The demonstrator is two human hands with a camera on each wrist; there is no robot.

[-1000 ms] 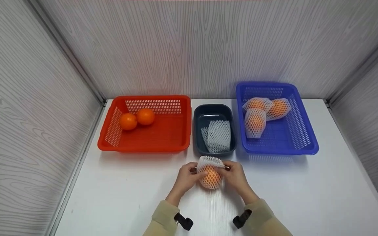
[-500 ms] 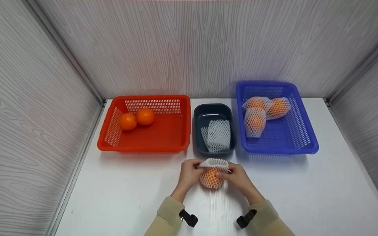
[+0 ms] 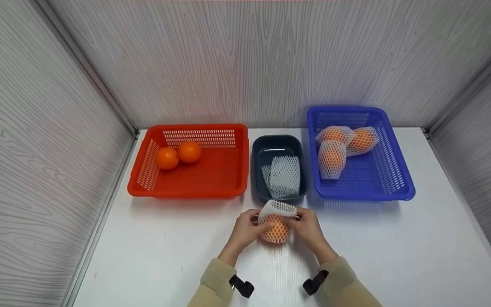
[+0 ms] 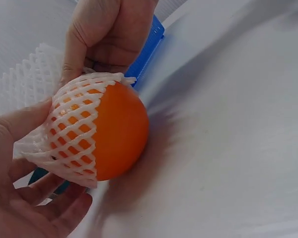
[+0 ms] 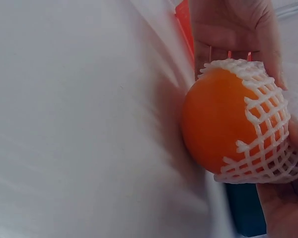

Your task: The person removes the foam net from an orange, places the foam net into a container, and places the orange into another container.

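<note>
white foam-net sleeve (image 3: 269, 209) stands taller at its far end than half a second ago. left hand (image 3: 245, 228) and right hand (image 3: 308, 228) pinch it around a round orange fruit (image 4: 124, 131) at the white tabletop (image 3: 143, 256); near end bare, covering seems partial.

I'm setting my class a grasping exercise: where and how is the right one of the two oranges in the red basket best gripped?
Probably round the middle of the right orange, from above and the right: it is a ball, the left orange sits close on its left, and the red basket rises behind.
</note>
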